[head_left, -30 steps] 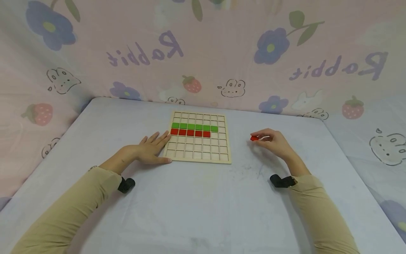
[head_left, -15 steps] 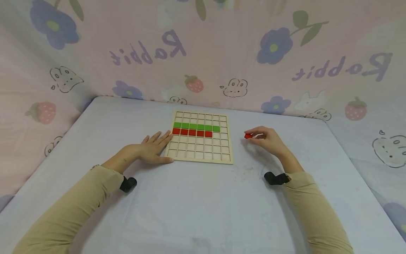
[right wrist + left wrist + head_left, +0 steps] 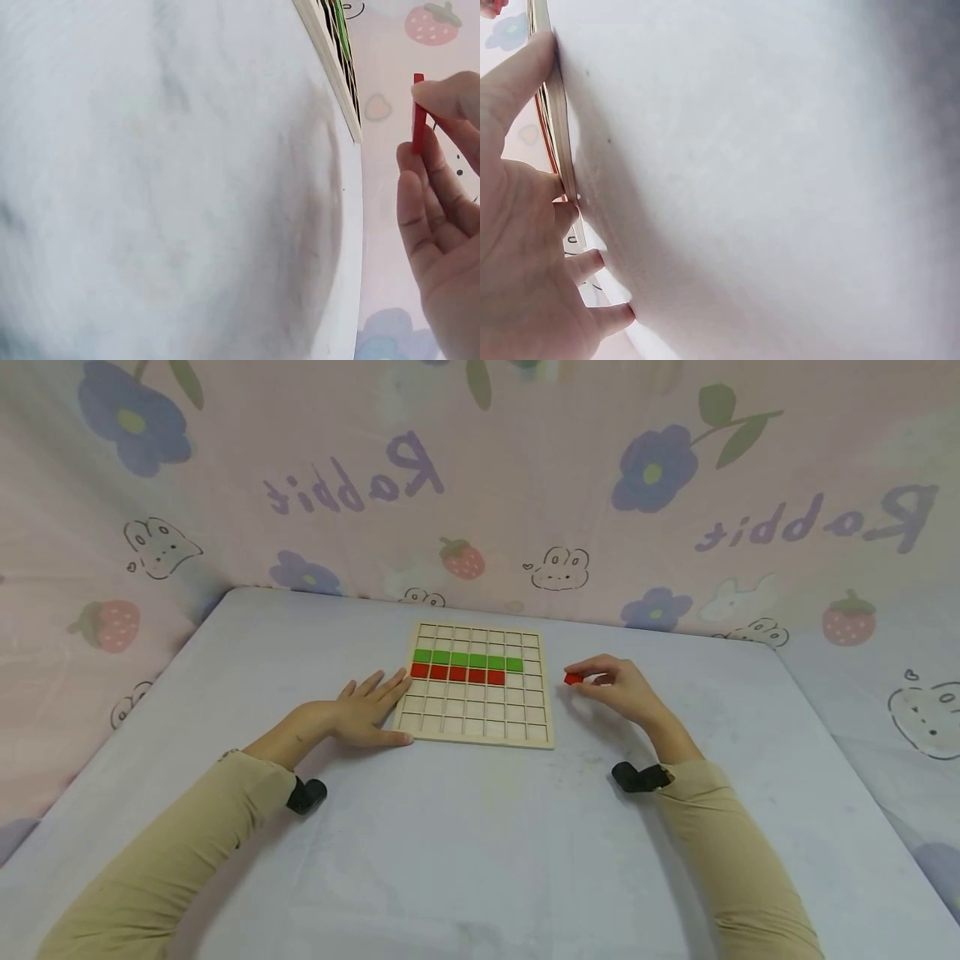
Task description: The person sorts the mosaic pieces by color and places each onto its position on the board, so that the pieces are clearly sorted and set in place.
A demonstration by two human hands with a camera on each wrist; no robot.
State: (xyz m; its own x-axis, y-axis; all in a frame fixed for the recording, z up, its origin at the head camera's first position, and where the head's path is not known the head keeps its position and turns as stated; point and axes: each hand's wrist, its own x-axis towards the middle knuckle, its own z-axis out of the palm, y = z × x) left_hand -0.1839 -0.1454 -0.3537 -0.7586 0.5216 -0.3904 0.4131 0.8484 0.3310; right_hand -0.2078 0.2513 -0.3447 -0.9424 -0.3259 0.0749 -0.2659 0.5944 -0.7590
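A wooden grid board (image 3: 480, 742) lies flat on the table. One of its rows holds several green tiles (image 3: 478, 661), and the row just nearer holds several red tiles (image 3: 458, 673). My left hand (image 3: 363, 717) rests at the board's left edge with fingers spread, thumb at the near left corner; in the left wrist view its fingertips touch the board's side (image 3: 561, 127). Just right of the board, my right hand (image 3: 618, 687) pinches a loose red tile (image 3: 419, 112) between thumb and fingers, held above the table.
A white cloth covers the table (image 3: 465, 843). Behind it hangs a pink curtain (image 3: 495, 468) printed with flowers, rabbits and strawberries. Black wrist cameras sit on the left wrist (image 3: 307, 795) and the right wrist (image 3: 637, 777).
My right hand has moved left with the red tile, closer to the board's right edge. The left hand stays on the board's left side.
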